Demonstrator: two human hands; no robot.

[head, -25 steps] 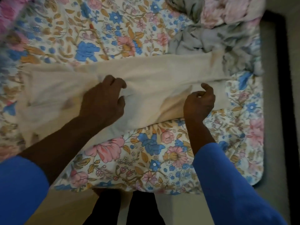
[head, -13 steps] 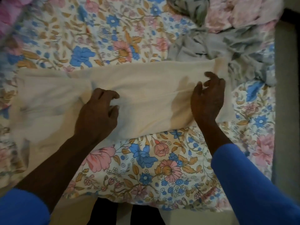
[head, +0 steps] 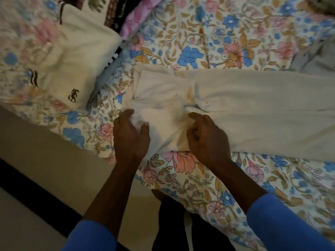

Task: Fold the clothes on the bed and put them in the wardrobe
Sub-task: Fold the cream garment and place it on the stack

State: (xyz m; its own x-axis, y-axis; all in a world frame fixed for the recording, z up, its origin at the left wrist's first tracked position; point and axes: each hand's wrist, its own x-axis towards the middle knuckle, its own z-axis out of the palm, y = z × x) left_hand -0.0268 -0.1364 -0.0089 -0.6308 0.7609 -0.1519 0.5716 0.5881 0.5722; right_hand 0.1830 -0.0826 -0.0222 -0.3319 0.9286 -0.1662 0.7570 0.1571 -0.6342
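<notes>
Now L hand [head: 129,136], R hand [head: 206,136], 1 garment [head: 253,105]

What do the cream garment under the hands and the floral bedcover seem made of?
The cream garment looks like soft matte cloth, likely cotton: it bunches into limp creases. The floral bedcover looks like thin printed fabric, matte, perhaps cotton or a blend: it wrinkles softly.
</notes>
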